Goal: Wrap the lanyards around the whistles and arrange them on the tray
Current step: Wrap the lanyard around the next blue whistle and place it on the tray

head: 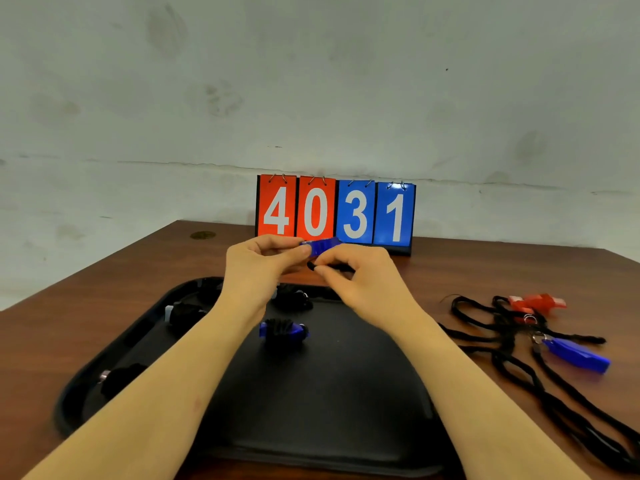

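Observation:
Above the far edge of the black tray point(329, 410) my left hand point(258, 263) pinches a blue whistle point(322, 244) between thumb and fingers. My right hand point(360, 271) pinches its black lanyard point(313, 266) just below the whistle. On the tray lie several whistles wound in black cord: a blue one point(284, 330) in the middle, one at the far side point(292, 299), one at the left point(185, 315) and one at the near left point(119, 377). To the right of the tray, on the table, a red whistle point(536, 302) and a blue whistle point(576, 355) lie with their black lanyards point(519, 368) loose and tangled.
A flip scoreboard point(334, 211) reading 4031 stands at the back of the brown wooden table point(104, 306), just beyond my hands. A grey wall rises behind it. The loose cords trail toward the table's near right corner.

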